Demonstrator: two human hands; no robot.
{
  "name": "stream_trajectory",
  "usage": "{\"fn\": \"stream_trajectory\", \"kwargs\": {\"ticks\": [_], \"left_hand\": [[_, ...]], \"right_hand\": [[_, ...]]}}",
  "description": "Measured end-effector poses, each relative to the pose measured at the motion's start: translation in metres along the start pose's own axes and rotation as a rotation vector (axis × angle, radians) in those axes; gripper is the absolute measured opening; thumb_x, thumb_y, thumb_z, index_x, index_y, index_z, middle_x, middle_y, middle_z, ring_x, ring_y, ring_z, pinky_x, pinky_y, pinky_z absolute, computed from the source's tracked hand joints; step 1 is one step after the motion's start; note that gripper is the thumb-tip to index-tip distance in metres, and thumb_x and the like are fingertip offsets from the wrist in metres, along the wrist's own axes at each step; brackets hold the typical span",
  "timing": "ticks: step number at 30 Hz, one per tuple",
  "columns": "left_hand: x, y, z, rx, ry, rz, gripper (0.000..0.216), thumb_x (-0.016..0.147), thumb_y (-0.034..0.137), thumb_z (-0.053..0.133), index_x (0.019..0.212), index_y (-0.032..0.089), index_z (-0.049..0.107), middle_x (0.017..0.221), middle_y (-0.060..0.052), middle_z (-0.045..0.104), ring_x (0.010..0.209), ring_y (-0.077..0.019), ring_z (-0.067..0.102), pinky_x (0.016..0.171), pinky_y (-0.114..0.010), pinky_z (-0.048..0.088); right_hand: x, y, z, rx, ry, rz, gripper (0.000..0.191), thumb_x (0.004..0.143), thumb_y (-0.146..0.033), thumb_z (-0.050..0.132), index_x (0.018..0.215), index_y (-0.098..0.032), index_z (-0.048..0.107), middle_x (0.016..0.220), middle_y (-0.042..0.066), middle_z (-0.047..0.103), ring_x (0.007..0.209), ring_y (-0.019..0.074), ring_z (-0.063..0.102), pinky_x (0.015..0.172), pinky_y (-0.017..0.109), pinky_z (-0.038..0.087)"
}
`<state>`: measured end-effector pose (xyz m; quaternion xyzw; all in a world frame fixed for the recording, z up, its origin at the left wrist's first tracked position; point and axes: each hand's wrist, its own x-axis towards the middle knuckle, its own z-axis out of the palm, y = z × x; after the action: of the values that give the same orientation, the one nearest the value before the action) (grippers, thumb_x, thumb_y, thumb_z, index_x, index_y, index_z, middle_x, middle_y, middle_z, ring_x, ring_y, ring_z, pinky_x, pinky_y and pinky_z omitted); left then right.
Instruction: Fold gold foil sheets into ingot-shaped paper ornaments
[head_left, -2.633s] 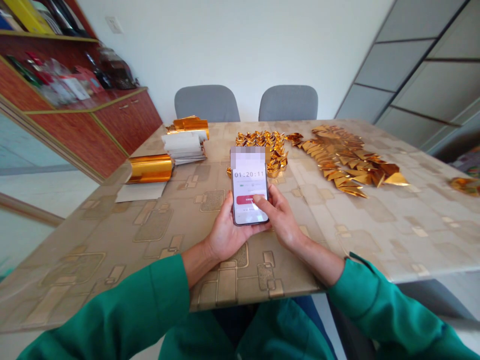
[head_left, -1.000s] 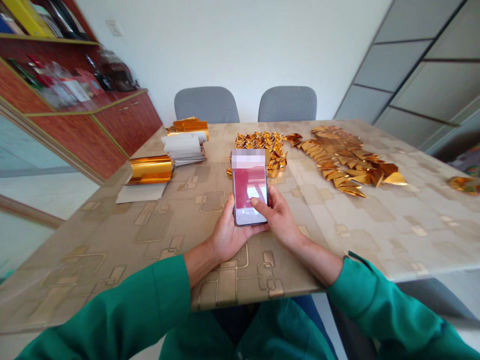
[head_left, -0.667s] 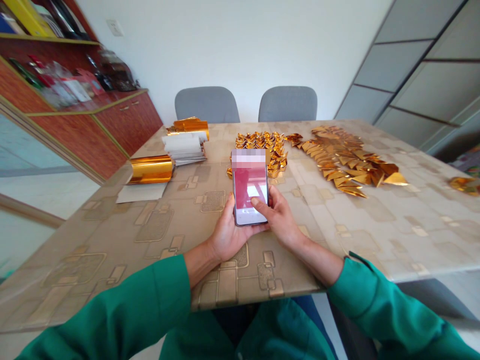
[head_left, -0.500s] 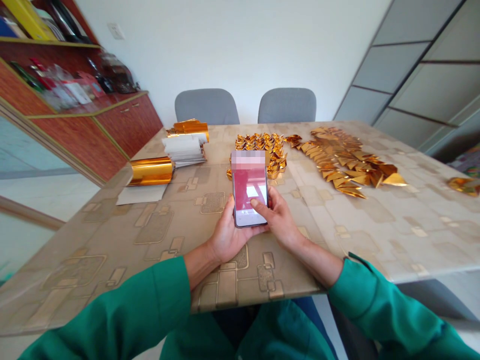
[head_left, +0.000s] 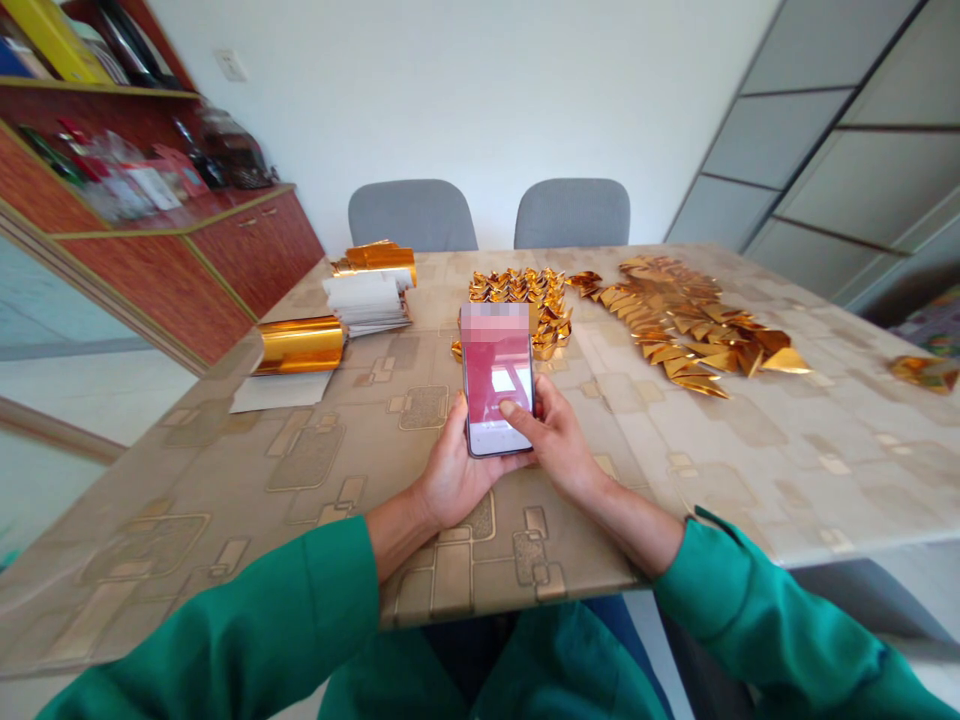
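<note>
A smartphone is held upright over the table, its lit screen showing a dark pink area with a white patch. My left hand is closed round its left side and lower edge, fingers behind it. My right hand grips its right side, with the thumb lying on the lower part of the screen. Just behind the phone stands a cluster of folded gold foil pieces, partly hidden by it. To the right spreads a pile of flat, pointed gold foil pieces.
At left on the patterned tablecloth lie a curled gold foil sheet and a stack of white-backed sheets. One gold piece sits at the far right. Two grey chairs stand behind the table. A wooden cabinet is at left.
The view has shifted very slightly. Both hands keep their hold on the smartphone, and the right thumb stays at the lower screen. Nothing on the table has moved.
</note>
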<state>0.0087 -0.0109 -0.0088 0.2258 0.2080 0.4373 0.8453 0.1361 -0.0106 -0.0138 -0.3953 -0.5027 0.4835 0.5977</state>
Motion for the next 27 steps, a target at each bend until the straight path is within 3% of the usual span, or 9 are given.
{"fn": "stream_trajectory", "kwargs": {"ticks": [19, 27], "left_hand": [[0.0002, -0.0003, 0.0004, -0.012, 0.008, -0.004, 0.058, 0.102, 0.052, 0.026, 0.131, 0.016, 0.062, 0.119, -0.015, 0.071, 0.114, -0.0298, 0.064, 0.102, -0.053, 0.047], [0.0009, 0.0001, 0.0026, 0.032, 0.008, 0.022, 0.06, 0.103, 0.051, 0.022, 0.118, 0.015, 0.069, 0.116, -0.014, 0.073, 0.104, -0.027, 0.068, 0.096, -0.05, 0.051]], "right_hand": [[-0.0004, -0.0009, 0.0006, -0.003, -0.003, -0.015, 0.032, 0.08, -0.042, 0.073, 0.102, -0.024, 0.058, 0.095, 0.001, 0.067, 0.081, 0.0184, 0.063, 0.076, 0.035, 0.056], [-0.0003, 0.0, 0.0006, 0.01, 0.001, -0.032, 0.031, 0.08, -0.04, 0.073, 0.102, -0.023, 0.058, 0.093, 0.001, 0.066, 0.08, 0.0171, 0.062, 0.075, 0.035, 0.055]]}}
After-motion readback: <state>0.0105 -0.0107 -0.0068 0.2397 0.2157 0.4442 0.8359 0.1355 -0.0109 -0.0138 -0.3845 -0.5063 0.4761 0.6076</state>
